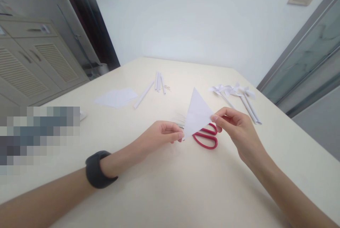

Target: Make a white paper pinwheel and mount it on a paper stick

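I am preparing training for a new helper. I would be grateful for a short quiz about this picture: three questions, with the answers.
1. Fill the blank: the paper, held between the left hand and the right hand, shows the shape of a ____.
2. True or false: the pinwheels lie on the table, to the right of the scissors.
3. Choose: what colour are the scissors' handles?
A) black
B) red
C) blue

Key: 1. triangle; 2. true; 3. B

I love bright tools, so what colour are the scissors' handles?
Red; the handles show best in the head view, the only one.
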Motion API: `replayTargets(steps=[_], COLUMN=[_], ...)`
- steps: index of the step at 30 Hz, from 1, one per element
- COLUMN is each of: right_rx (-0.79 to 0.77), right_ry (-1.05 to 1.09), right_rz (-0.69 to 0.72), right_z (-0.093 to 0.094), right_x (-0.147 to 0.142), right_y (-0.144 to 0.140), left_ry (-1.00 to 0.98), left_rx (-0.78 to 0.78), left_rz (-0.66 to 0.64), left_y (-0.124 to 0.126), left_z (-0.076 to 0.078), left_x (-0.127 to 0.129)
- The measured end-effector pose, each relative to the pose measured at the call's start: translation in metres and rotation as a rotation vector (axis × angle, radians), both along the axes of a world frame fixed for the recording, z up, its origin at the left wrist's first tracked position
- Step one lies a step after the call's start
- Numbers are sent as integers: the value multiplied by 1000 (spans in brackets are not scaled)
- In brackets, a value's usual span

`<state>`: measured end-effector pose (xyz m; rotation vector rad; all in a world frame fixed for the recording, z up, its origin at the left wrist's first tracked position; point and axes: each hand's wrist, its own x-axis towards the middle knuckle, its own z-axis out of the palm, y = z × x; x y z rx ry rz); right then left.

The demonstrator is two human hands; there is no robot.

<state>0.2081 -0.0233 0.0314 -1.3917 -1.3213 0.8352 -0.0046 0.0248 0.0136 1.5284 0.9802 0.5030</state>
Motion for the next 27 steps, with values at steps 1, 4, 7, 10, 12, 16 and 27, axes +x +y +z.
replayTargets(steps=[1,4,7,10,12,16,27], right_rx=[-1,13,33,32,25,15,8], right_ry=[-3,-10,-15,-8,-5,6,4], right_rz=[-2,-10,12,5,-19,-43,-27], right_z=[0,-2,-3,-3,-1,2,2], right_x=[1,2,3,2,1,0,-1], right_y=[0,0,1,2,2,2,2], left_ry=[0,-17,-20,-3,-3,-19,-1], left_rx=[0,-3,-26,-24,-9,12,20], left_rz=[8,16,-9,-24,-31,-52,-153], left_y=[0,0,0,1,1,2,6], left_z=[1,4,5,2,0,-3,-10], left_x=[0,1,1,0,-1,-2,-3])
